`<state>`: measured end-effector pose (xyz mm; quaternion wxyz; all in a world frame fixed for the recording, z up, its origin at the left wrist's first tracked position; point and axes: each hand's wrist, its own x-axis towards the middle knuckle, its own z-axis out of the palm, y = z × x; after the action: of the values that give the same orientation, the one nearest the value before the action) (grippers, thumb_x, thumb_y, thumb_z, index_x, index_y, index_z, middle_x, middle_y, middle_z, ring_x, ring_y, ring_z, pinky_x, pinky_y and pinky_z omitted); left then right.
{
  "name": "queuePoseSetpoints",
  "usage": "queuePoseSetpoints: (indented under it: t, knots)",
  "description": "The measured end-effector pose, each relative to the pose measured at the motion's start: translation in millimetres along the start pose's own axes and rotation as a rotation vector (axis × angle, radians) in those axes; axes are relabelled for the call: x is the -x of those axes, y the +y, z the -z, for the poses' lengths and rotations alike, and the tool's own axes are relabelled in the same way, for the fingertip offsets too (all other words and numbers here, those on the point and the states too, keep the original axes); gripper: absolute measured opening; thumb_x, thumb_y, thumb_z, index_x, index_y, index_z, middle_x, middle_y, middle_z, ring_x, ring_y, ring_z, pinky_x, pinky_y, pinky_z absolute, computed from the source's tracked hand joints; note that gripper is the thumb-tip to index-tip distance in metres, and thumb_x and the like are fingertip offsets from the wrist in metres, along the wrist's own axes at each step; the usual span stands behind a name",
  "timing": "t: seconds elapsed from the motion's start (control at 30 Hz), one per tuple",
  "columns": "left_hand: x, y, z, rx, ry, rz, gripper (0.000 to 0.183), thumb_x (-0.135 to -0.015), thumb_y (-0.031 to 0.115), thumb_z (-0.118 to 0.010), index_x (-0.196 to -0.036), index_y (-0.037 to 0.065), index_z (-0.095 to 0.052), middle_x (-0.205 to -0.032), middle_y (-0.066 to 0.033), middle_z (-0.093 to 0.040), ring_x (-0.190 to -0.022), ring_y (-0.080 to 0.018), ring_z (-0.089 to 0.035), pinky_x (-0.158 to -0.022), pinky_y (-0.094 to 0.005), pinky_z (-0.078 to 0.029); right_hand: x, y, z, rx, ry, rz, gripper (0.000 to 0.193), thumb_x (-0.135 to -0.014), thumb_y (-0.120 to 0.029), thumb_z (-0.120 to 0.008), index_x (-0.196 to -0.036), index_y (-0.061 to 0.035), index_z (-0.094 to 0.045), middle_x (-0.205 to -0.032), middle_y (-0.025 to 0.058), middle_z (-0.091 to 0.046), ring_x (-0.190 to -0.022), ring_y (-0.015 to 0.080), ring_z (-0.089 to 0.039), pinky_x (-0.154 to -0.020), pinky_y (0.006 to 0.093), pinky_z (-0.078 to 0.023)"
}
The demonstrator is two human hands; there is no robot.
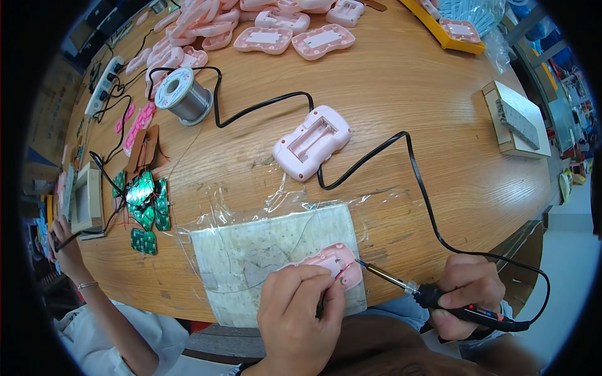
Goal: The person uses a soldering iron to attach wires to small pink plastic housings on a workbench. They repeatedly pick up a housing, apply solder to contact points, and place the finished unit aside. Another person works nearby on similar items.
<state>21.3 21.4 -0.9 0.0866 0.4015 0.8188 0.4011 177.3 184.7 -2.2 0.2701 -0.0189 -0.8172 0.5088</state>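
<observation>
My left hand [301, 313] is closed, thumb and forefinger pinched at a thin red wire [343, 270] over a pink plastic shell half [335, 254]. The hand covers the shell's near left part, and something dark shows between its fingers. The shell lies on a stained, pale cloth mat [235, 250] at the table's near edge. In my right hand [470, 291] is a soldering iron [433, 296] with a black handle. Its tip points left and sits at the shell's right edge; I cannot tell whether it touches.
Beyond the mat, a closed pink case [311, 143] rests on the black cord. A solder spool [183, 95], green circuit boards [143, 195] and piled pink shells [207, 25] lie farther left. A board with a grey block [519, 124] stands right. At left is another person's hand [69, 247].
</observation>
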Motion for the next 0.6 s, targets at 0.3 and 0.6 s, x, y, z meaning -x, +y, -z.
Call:
queuePoseSetpoints:
  t: [0.3,0.6]
  knots:
    - [-6.2,1.1,12.6,0.163,-0.123,0.139,0.009,-0.077,-0.001,-0.069,-0.084,-0.002,-0.064,-0.083,-0.0112,-0.062,-0.068,-0.0233,-0.059,-0.061,-0.0316,-0.046,1.9,2.6,1.1,-0.010,0.052,0.017,0.029,-0.064,-0.001,-0.073,-0.087,-0.0029,-0.056,-0.059,0.0082,-0.054,-0.043,0.0181,-0.047,-0.038,0.0295,-0.034]
    - [-12.6,3.5,8.7,0.039,-0.148,0.117,0.004,-0.076,0.000,-0.067,-0.076,-0.002,-0.063,-0.078,-0.0115,-0.059,-0.068,-0.0266,-0.057,-0.061,-0.0341,-0.045,-5.4,1.1,-0.2,-0.004,-0.022,-0.020,0.030,-0.064,-0.001,-0.075,-0.087,-0.0042,-0.058,-0.059,0.0062,-0.052,-0.044,0.0186,-0.046,-0.039,0.0303,-0.032]
